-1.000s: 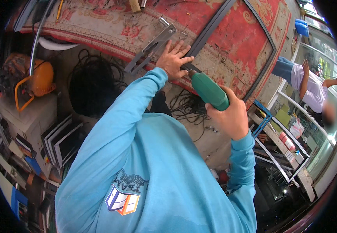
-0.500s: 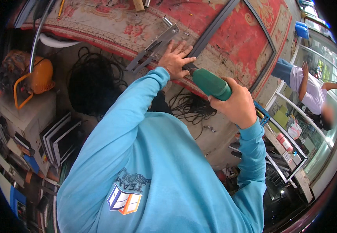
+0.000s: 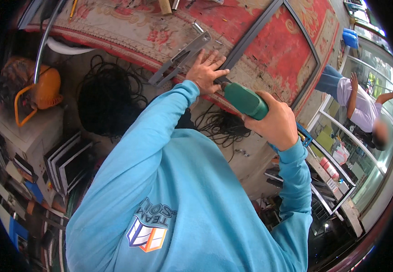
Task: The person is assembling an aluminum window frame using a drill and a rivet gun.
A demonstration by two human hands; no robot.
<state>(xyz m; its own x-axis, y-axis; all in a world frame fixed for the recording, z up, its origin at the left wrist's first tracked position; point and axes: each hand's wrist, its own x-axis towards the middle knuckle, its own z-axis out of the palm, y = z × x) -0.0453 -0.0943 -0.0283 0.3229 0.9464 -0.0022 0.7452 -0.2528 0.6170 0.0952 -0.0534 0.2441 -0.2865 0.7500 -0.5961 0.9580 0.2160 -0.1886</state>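
Note:
My right hand (image 3: 278, 120) grips a green power drill (image 3: 246, 100), its nose pointing left at the near end of a dark grey metal frame (image 3: 255, 31). My left hand (image 3: 207, 72) lies with its fingers spread at the table edge, its thumb reaching to the frame's end, just beyond the drill's nose. Beside the left fingers is a metal bracket-like piece (image 3: 180, 58) with two arms jutting over the edge. Where the drill's tip meets the frame is too small to make out.
A worn red patterned carpet (image 3: 128, 31) covers the table. Black cables (image 3: 108, 97) lie coiled on the floor below. An orange machine (image 3: 47, 88) stands at the left. At the right, a person in a light shirt (image 3: 358, 95) stands near glass-paned frames.
Both hands and the drill hold nearly the same places. The whole view has shifted very slightly.

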